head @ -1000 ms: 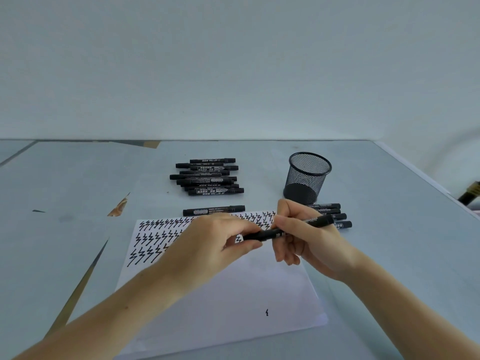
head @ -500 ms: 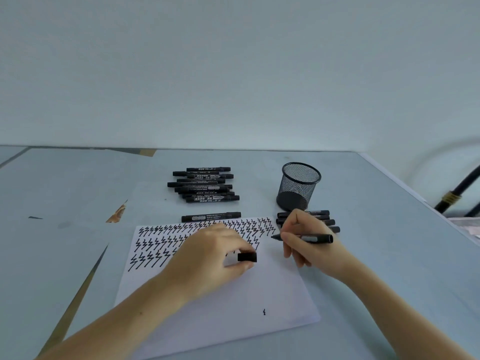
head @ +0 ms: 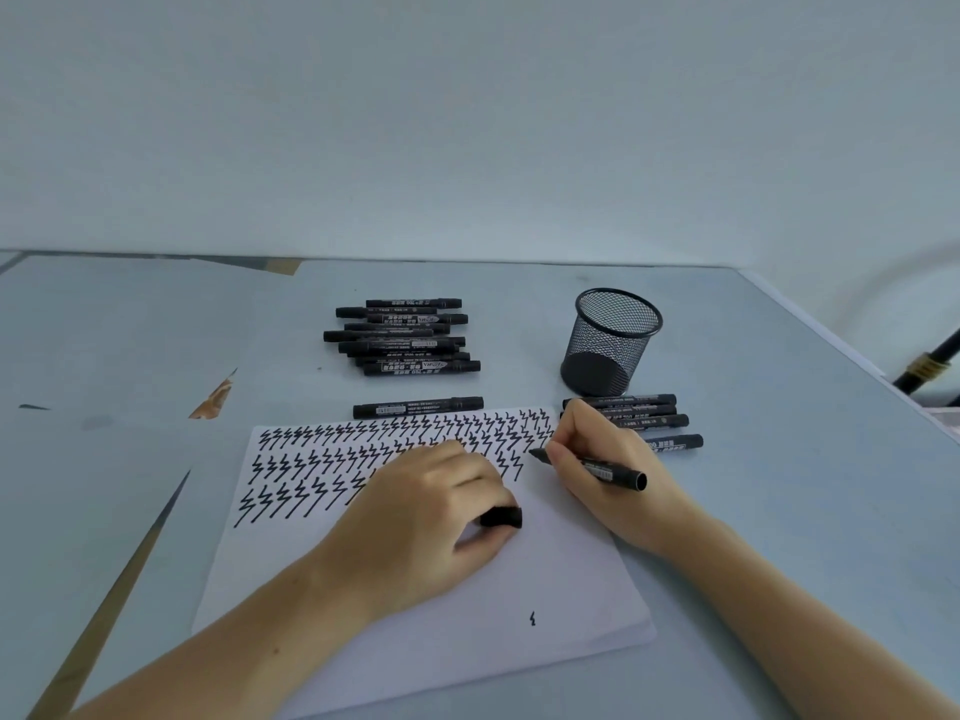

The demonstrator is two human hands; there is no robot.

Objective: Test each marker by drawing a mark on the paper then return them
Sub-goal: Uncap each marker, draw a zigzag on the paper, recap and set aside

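Observation:
A white paper (head: 545, 579) lies before me, its upper part filled with rows of black zigzag marks. My right hand (head: 608, 475) grips an uncapped black marker (head: 602, 469), its tip at the right end of the second row. My left hand (head: 426, 517) rests on the paper and pinches the marker's black cap (head: 501, 518). One marker (head: 418, 407) lies alone just above the paper. A pile of markers (head: 402, 337) sits further back. Another group of markers (head: 654, 420) lies behind my right hand.
A black mesh pen cup (head: 610, 343) stands at the back right, beside the right group of markers. The table's right edge (head: 852, 366) runs diagonally, with a dark pole (head: 930, 363) beyond it. A small stray mark (head: 532, 619) sits low on the paper.
The cap came off the marker: my left hand pulled it away and settled on the paper. My right hand lowered the marker tip to the paper near the second row's end.

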